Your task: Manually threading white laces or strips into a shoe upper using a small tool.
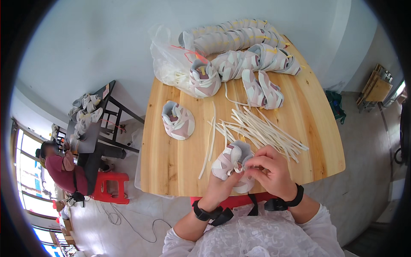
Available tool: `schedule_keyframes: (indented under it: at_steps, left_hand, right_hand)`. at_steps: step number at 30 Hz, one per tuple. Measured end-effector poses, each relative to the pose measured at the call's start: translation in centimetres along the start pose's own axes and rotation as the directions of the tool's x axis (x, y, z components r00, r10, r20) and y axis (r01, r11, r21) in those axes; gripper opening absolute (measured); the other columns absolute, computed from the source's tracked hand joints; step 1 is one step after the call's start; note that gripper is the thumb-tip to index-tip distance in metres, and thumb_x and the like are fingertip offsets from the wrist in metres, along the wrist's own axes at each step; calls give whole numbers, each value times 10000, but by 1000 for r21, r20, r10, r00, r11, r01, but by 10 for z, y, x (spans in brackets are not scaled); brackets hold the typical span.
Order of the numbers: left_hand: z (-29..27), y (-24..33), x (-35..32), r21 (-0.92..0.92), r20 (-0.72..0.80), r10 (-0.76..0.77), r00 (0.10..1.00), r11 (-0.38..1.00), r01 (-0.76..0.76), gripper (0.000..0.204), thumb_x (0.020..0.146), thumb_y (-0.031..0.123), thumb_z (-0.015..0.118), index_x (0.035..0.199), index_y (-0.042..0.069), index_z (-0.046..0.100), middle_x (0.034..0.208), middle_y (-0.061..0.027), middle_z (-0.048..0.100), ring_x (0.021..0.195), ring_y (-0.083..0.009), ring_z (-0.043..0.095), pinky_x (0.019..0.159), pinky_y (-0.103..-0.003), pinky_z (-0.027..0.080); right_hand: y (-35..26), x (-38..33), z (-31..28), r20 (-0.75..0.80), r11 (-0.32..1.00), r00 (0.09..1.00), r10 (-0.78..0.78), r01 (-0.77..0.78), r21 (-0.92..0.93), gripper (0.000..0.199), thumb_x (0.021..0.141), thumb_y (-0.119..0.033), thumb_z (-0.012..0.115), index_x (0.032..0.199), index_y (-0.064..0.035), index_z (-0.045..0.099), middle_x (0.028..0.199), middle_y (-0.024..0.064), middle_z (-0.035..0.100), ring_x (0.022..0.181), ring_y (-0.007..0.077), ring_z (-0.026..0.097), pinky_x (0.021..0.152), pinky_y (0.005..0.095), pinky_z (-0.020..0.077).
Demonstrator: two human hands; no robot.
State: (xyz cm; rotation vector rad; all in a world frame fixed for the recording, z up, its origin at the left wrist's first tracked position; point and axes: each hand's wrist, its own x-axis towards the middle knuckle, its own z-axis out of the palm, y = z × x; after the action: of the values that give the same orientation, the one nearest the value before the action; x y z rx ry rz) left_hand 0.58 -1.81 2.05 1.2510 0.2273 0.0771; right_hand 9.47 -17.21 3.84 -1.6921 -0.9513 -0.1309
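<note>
A small pink and white shoe (227, 162) is held over the near edge of a wooden table (171, 158). My left hand (221, 188) grips it from below. My right hand (269, 169) pinches a white lace end at the shoe's opening, fingers closed on it. A loose pile of white laces (261, 128) lies on the table just beyond my hands. One single shoe (178, 121) rests alone to the left of the laces.
Several more pink and white shoes (244, 62) are stacked in rows at the table's far end beside a clear plastic bag (169, 64). To the left another person (64, 169) sits on a red stool (112, 187) at a dark table bearing shoes (85, 111).
</note>
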Motion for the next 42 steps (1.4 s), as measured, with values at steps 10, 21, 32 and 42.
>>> schedule_keyframes:
  at_steps: [10, 21, 32, 42]
  left_hand:
    - [-11, 11, 3, 170, 191, -21, 981, 985, -12, 463, 867, 18, 614, 1308, 13, 473, 1178, -40, 579, 1074, -120, 540, 926, -288, 445]
    - [-12, 10, 2, 101, 161, -29, 987, 995, 13, 514, 835, -17, 625, 1320, 12, 458, 1195, -38, 570, 1089, -122, 530, 945, -289, 435]
    - [-21, -1, 4, -28, -161, -14, 987, 1000, 9, 430, 807, 10, 656, 1212, 40, 517, 1034, -4, 584, 956, -109, 571, 841, -287, 490]
    - [-19, 8, 1, 93, -301, 207, 931, 978, -188, 232, 820, 45, 672, 1035, 34, 584, 943, 7, 609, 868, -80, 570, 762, -253, 482]
  right_hand:
    - [-3, 33, -21, 411, 1000, 911, -18, 26, -13, 141, 743, -97, 731, 875, -63, 696, 858, 67, 523, 810, 240, 548, 688, 345, 456]
    - [-1, 41, -20, 485, 999, 874, -17, 1, 33, 129, 743, -134, 745, 853, -73, 714, 808, 51, 503, 819, 237, 524, 706, 347, 435]
    - [-13, 27, -19, 237, 992, 964, 120, -127, 16, 259, 805, -69, 675, 1060, -41, 637, 852, 116, 515, 784, 281, 518, 700, 366, 424]
    - [-30, -1, 8, 166, 972, 985, 35, 5, -236, 193, 790, 14, 642, 978, -28, 650, 717, 88, 541, 576, 267, 569, 509, 340, 451]
